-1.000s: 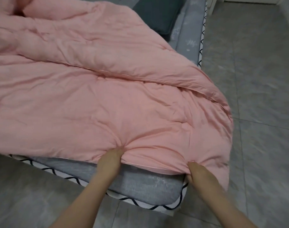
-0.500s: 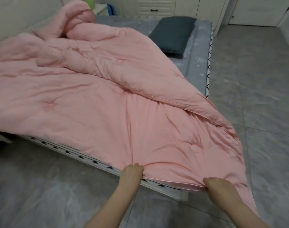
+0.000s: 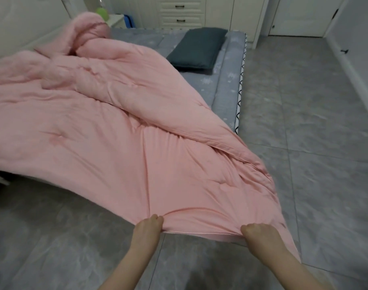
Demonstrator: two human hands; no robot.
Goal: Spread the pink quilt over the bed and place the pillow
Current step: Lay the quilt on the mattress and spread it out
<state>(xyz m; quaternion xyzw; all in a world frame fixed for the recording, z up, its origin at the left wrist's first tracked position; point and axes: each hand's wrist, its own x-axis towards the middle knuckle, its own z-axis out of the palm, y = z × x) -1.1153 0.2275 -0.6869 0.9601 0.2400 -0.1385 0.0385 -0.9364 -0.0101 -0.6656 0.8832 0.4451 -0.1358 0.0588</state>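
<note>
both gripping the near hem of the pink quilt (image 3: 120, 155): left hand (image 3: 147, 228) and right hand (image 3: 260, 235), fingers curled round it. stretched taut from bed (image 3: 227, 88) out over grey floor (image 3: 304, 164), bunched far left. dark pillow (image 3: 197, 49) lying far right on mattress.

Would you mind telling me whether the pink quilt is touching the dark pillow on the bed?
Apart. The head view shows a strip of bare grey sheet between the pink quilt's nearest fold and the dark pillow.
</note>
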